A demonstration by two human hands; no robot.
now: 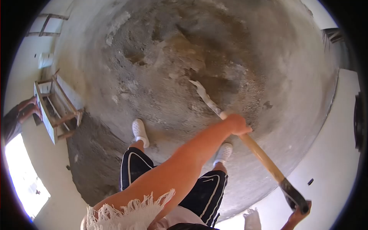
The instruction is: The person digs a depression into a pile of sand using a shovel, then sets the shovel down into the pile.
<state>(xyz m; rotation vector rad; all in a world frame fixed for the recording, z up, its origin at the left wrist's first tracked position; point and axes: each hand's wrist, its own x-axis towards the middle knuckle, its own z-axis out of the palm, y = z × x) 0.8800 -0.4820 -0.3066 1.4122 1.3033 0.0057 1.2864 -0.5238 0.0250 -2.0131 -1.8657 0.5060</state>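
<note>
A long shovel (262, 155) slants across the view, its wooden shaft running down to a black grip at the lower right. My left hand (235, 124) is wrapped round the shaft, low down near the blade end. At the top end, my right hand (301, 214) is closed on the black grip, partly cut off by the dark edge of the view. The whitish, mortar-smeared blade end (203, 94) is seen nearly edge-on and touches a heap of wet grey-brown mortar (184, 55) on the floor.
My feet in white clogs (140, 132) stand apart before the heap. At the left is a wooden stand (57, 107), with another person's limbs (28, 109) beside it. A ladder-like wooden frame (48, 25) leans at the upper left. A dark damp patch (92, 161) covers floor nearby.
</note>
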